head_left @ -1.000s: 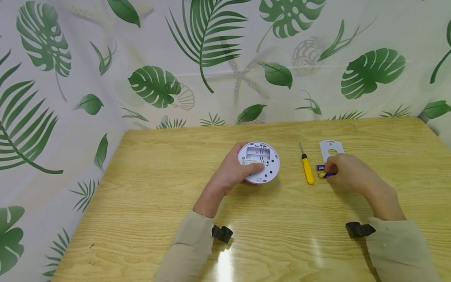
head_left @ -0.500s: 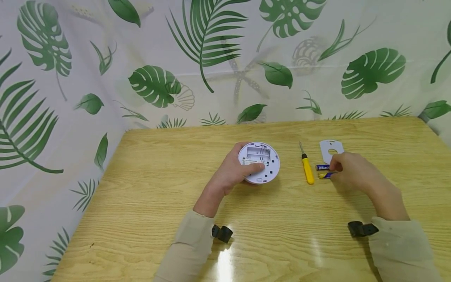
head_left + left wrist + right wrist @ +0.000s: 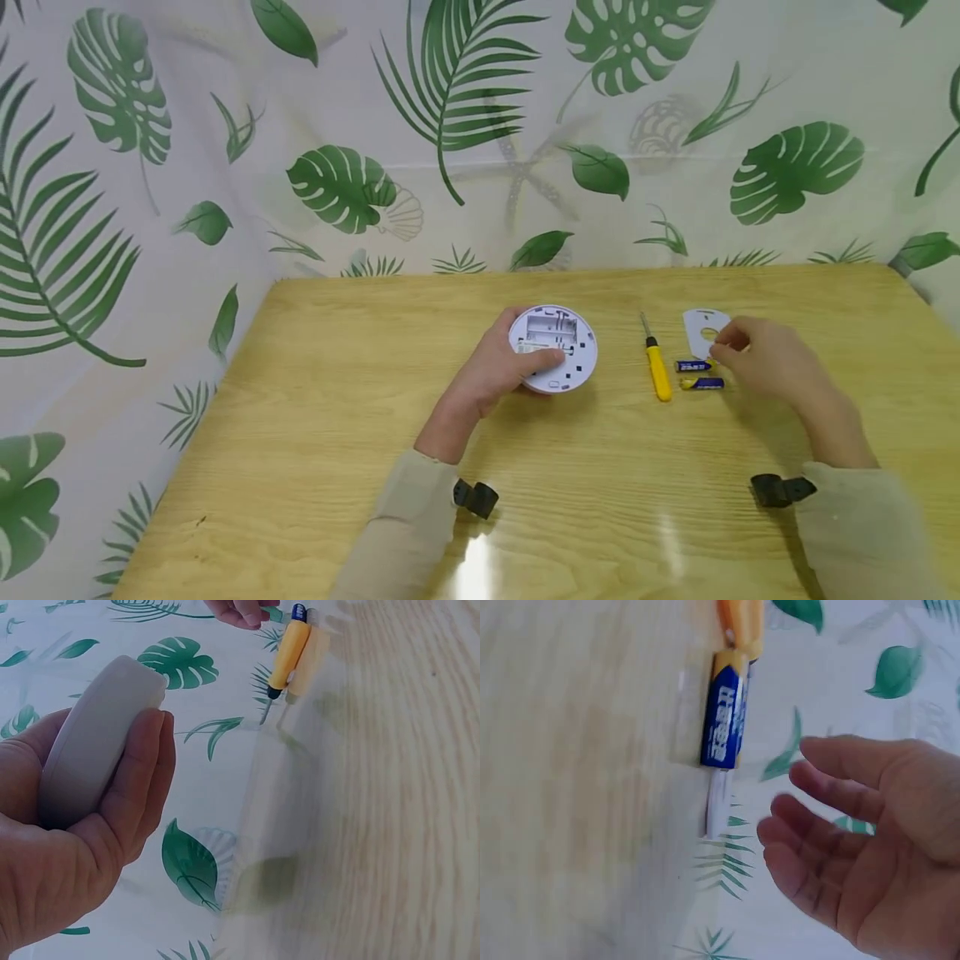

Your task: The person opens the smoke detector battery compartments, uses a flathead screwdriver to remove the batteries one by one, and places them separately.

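My left hand (image 3: pixel 487 367) grips a round white smoke detector (image 3: pixel 558 337), thumb across its back, fingers around the rim. That back faces up and shows a rectangular battery compartment with nothing in it. In the left wrist view the smooth side of the smoke detector (image 3: pixel 101 742) rests in the palm. My right hand (image 3: pixel 776 358) hovers just right of two blue and yellow batteries, an upper battery (image 3: pixel 692 366) and a lower battery (image 3: pixel 702 384), lying on the table. Its fingers are loosely bent and hold nothing; the right wrist view shows the hand (image 3: pixel 870 847) apart from the battery (image 3: pixel 721 712).
A yellow-handled screwdriver (image 3: pixel 658 371) lies left of the batteries, its shaft pointing away. Behind them is a flat white plate (image 3: pixel 697 325) with a central hole, close to the right fingertips. The wooden table (image 3: pixel 337 375) meets a leaf-print cloth (image 3: pixel 465 225) at the back.
My right hand has let go of the batteries and drawn back to the right, leaving both lying in full view. The left hand keeps hold of the smoke detector. The head view has shifted slightly.
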Available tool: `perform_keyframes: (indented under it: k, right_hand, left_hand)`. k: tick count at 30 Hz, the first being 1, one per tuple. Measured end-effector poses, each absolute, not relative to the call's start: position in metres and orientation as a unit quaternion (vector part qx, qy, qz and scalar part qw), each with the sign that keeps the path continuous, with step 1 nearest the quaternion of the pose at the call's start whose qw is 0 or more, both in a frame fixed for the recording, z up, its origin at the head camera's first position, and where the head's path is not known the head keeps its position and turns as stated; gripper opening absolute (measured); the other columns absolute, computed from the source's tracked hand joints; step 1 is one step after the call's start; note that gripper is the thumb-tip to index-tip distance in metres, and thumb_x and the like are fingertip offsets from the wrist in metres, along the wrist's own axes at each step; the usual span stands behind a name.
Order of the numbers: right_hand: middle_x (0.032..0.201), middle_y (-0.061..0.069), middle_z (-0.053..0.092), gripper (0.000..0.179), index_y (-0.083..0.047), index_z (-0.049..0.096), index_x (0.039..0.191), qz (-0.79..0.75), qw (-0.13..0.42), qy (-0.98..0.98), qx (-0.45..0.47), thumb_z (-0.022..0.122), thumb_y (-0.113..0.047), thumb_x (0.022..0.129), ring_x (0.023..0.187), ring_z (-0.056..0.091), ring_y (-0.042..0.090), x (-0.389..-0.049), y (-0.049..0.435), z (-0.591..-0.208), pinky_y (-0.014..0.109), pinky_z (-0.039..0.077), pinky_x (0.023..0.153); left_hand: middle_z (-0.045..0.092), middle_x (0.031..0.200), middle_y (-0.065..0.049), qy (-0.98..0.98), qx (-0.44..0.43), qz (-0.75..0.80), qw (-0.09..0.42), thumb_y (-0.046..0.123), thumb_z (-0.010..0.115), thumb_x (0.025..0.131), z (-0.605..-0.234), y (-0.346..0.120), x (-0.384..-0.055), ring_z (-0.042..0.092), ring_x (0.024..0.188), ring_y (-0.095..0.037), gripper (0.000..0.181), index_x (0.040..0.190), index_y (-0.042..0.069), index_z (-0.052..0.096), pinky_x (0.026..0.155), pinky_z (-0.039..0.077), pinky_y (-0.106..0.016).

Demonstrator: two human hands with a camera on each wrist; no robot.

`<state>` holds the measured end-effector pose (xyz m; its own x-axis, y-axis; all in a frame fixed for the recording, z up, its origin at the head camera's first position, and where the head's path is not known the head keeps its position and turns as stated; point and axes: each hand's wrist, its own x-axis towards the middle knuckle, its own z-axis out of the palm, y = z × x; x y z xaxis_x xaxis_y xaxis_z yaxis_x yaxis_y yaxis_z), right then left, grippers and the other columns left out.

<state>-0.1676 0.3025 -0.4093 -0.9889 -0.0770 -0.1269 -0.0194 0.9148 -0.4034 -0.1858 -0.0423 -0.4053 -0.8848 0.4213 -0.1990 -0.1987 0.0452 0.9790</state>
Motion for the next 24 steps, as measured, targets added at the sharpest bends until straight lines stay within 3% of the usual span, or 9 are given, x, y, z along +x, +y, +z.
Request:
perform_keyframes:
  k: [4,8,11,14,24]
  right_hand:
    - [0.111,0.036,0.059,0.061,0.016,0.050,0.123,-0.200,0.086,0.976,0.018,0.054,-0.040,0.100,0.088,0.058,0.039,-0.188,0.309,-0.408,0.047,0.051,0.068]
    - [0.089,0.029,0.054,0.083,0.021,0.041,0.115,-0.165,0.143,0.975,0.052,0.053,-0.059,0.095,0.074,0.050,0.031,-0.209,0.306,-0.411,0.038,0.043,0.058]
    - [0.082,0.020,0.049,0.084,0.018,0.037,0.111,-0.138,0.163,0.974,0.073,0.059,-0.061,0.091,0.070,0.048,0.029,-0.216,0.299,-0.413,0.035,0.040,0.055]
    - [0.086,0.024,0.055,0.086,0.022,0.031,0.119,-0.115,0.151,0.978,0.091,0.063,-0.053,0.090,0.073,0.052,0.032,-0.218,0.289,-0.412,0.040,0.045,0.058]
    - [0.080,0.021,0.053,0.066,0.017,0.034,0.110,-0.125,0.116,0.976,0.137,0.066,-0.037,0.088,0.072,0.053,0.032,-0.217,0.273,-0.414,0.046,0.046,0.062]
  left_hand:
    - [0.059,0.117,-0.013,0.680,0.089,0.694,0.218,0.004,0.075,0.087,-0.404,-0.045,-0.187,0.068,0.076,-0.021,0.070,0.146,0.014,0.039,0.068,0.061,-0.051]
    - [0.059,0.117,-0.011,0.677,0.093,0.696,0.221,0.004,0.075,0.087,-0.403,-0.046,-0.185,0.068,0.076,-0.021,0.069,0.144,0.014,0.039,0.066,0.061,-0.050]
    - [0.059,0.117,-0.011,0.673,0.094,0.698,0.225,0.004,0.075,0.087,-0.404,-0.045,-0.184,0.068,0.076,-0.021,0.069,0.144,0.014,0.039,0.066,0.061,-0.050]
    - [0.060,0.115,-0.011,0.670,0.093,0.702,0.223,0.004,0.075,0.087,-0.404,-0.044,-0.184,0.068,0.075,-0.021,0.068,0.144,0.014,0.039,0.065,0.062,-0.049]
    - [0.060,0.114,-0.011,0.674,0.100,0.697,0.222,0.005,0.076,0.086,-0.404,-0.046,-0.185,0.068,0.074,-0.021,0.069,0.145,0.013,0.040,0.068,0.060,-0.054]
